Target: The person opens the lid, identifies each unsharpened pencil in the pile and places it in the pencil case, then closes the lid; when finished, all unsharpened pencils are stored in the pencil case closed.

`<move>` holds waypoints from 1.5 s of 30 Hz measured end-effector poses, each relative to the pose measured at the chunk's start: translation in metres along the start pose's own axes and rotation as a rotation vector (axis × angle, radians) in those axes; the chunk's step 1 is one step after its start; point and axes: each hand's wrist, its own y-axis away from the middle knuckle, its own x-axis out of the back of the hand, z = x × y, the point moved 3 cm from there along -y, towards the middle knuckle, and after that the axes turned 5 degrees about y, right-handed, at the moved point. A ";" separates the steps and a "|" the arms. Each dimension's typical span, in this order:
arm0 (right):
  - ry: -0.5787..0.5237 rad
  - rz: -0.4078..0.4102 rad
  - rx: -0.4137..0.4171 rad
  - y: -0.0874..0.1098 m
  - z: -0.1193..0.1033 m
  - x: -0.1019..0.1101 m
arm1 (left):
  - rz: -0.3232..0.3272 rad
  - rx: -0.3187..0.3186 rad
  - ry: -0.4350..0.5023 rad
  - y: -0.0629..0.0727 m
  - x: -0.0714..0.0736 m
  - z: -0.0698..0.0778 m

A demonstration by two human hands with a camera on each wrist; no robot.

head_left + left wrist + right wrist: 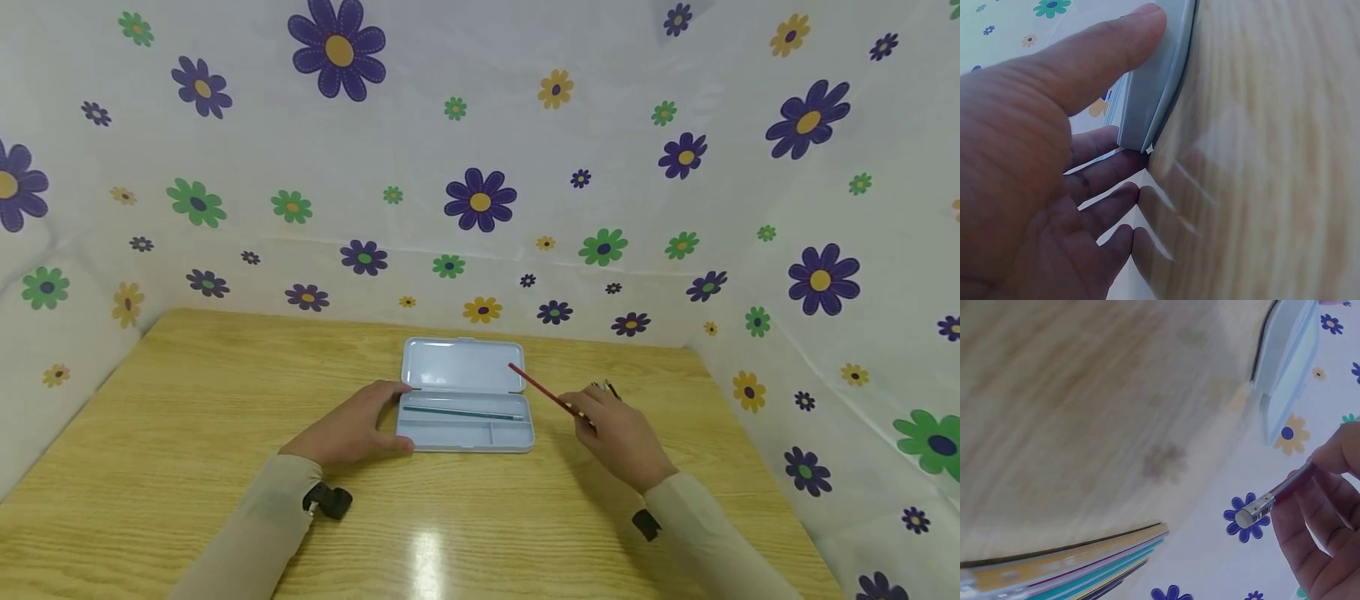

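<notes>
An opened light-blue pencil case (pixel 444 434) lies on the table, its lid folded back behind it. In its long rear compartment is a dark green pencil (pixel 457 412). My left hand (pixel 352 429) holds the case's left end, with the thumb at the front and the index finger near the hinge; in the left wrist view the other fingers sit spread behind the end. With my right hand (pixel 626 437) I pinch a red pencil (pixel 536 385) above the table, right of the case. It tilts toward the lid, and its eraser (pixel 1246 517) points back in the right wrist view.
A bunch of several pencils (pixel 1085 556) lies on the table beside my right hand, mostly hidden by it in the head view. The wooden table (pixel 225 383) meets a white flower-patterned sheet (pixel 420 167) at the back and sides.
</notes>
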 end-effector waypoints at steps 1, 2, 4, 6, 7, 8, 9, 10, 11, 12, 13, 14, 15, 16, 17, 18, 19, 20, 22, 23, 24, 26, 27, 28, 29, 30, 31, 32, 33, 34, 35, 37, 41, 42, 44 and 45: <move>-0.006 -0.007 0.005 -0.002 -0.001 0.000 | 0.001 0.000 0.000 0.000 0.000 0.000; -0.008 -0.013 0.009 -0.004 -0.003 0.000 | 0.001 0.000 0.000 0.000 0.000 0.000; -0.006 -0.034 0.012 -0.009 -0.006 -0.001 | 0.000 0.000 0.002 0.000 0.000 0.000; -0.011 -0.059 0.017 -0.012 -0.009 -0.002 | -0.002 0.002 0.005 0.000 -0.001 0.001; -0.020 -0.066 0.024 -0.014 -0.010 -0.003 | -0.003 0.002 0.005 0.001 0.000 0.001; -0.026 -0.073 0.030 -0.016 -0.012 -0.004 | -0.004 0.003 0.006 0.001 -0.001 0.002; -0.034 -0.075 0.039 -0.018 -0.014 -0.005 | -0.004 0.003 0.007 0.001 -0.001 0.002; -0.044 -0.074 0.050 -0.020 -0.015 -0.006 | -0.005 0.005 0.010 0.001 -0.001 0.002; -0.052 -0.072 0.059 -0.022 -0.017 -0.006 | -0.005 0.006 0.011 0.001 -0.001 0.003; -0.059 -0.071 0.066 -0.023 -0.019 -0.008 | -0.005 0.007 0.013 0.001 -0.001 0.003; -0.061 -0.069 0.072 -0.025 -0.021 -0.009 | -0.005 0.007 0.014 0.001 -0.002 0.003; -0.055 -0.073 0.072 -0.027 -0.024 -0.010 | -0.005 0.008 0.016 0.001 -0.002 0.003; -0.052 -0.076 0.074 -0.029 -0.026 -0.011 | -0.004 0.009 0.017 0.001 -0.002 0.002; -0.048 -0.085 0.075 -0.032 -0.029 -0.012 | -0.005 0.009 0.016 0.001 -0.002 0.002; -0.042 -0.092 0.080 -0.034 -0.032 -0.013 | -0.005 0.008 0.016 0.002 -0.002 0.002; -0.041 -0.100 0.084 -0.036 -0.035 -0.014 | -0.005 0.008 0.017 0.002 -0.002 0.003; -0.038 -0.107 0.091 -0.039 -0.038 -0.015 | -0.004 0.008 0.018 0.002 -0.002 0.003; -0.036 -0.114 0.098 -0.041 -0.041 -0.015 | -0.005 0.008 0.019 0.002 -0.002 0.003; -0.034 -0.130 0.122 -0.046 -0.048 -0.018 | -0.005 0.005 0.021 0.003 -0.001 0.004; -0.031 -0.136 0.134 -0.049 -0.050 -0.019 | -0.004 0.005 0.022 0.004 -0.001 0.004; -0.027 -0.146 0.141 -0.051 -0.053 -0.021 | -0.005 0.005 0.023 0.004 -0.001 0.005; -0.020 -0.165 0.148 -0.057 -0.058 -0.025 | -0.003 0.002 0.023 0.005 0.000 0.006; -0.017 -0.176 0.149 -0.060 -0.060 -0.028 | -0.001 0.002 0.024 0.005 0.000 0.006; -0.015 -0.185 0.147 -0.064 -0.061 -0.030 | 0.000 0.004 0.023 0.005 0.000 0.006; -0.014 -0.196 0.143 -0.067 -0.063 -0.032 | 0.001 0.005 0.024 0.005 0.000 0.005; -0.009 -0.210 0.135 -0.070 -0.064 -0.035 | 0.003 0.006 0.024 0.005 0.000 0.005; -0.003 -0.222 0.128 -0.073 -0.065 -0.037 | 0.005 0.007 0.023 0.004 0.000 0.005; 0.006 -0.235 0.123 -0.076 -0.065 -0.039 | 0.004 0.009 0.022 0.004 0.000 0.004; 0.014 -0.250 0.119 -0.078 -0.066 -0.042 | 0.004 0.013 0.021 0.004 0.000 0.003; 0.020 -0.265 0.118 -0.081 -0.067 -0.044 | 0.005 0.014 0.020 0.003 0.000 0.003; 0.027 -0.278 0.116 -0.083 -0.068 -0.046 | 0.005 0.014 0.021 0.003 -0.001 0.002; 0.034 -0.305 0.115 -0.086 -0.070 -0.050 | 0.006 0.014 0.025 0.002 -0.001 0.001; 0.028 -0.353 0.118 -0.089 -0.073 -0.056 | 0.007 0.009 0.034 0.001 -0.001 0.000; 0.027 -0.366 0.117 -0.089 -0.073 -0.057 | 0.006 0.008 0.034 0.001 -0.001 0.000; 0.026 -0.385 0.117 -0.089 -0.074 -0.060 | 0.007 0.007 0.034 0.001 -0.001 -0.001; 0.023 -0.392 0.115 -0.089 -0.074 -0.060 | 0.007 0.007 0.033 0.001 -0.001 -0.001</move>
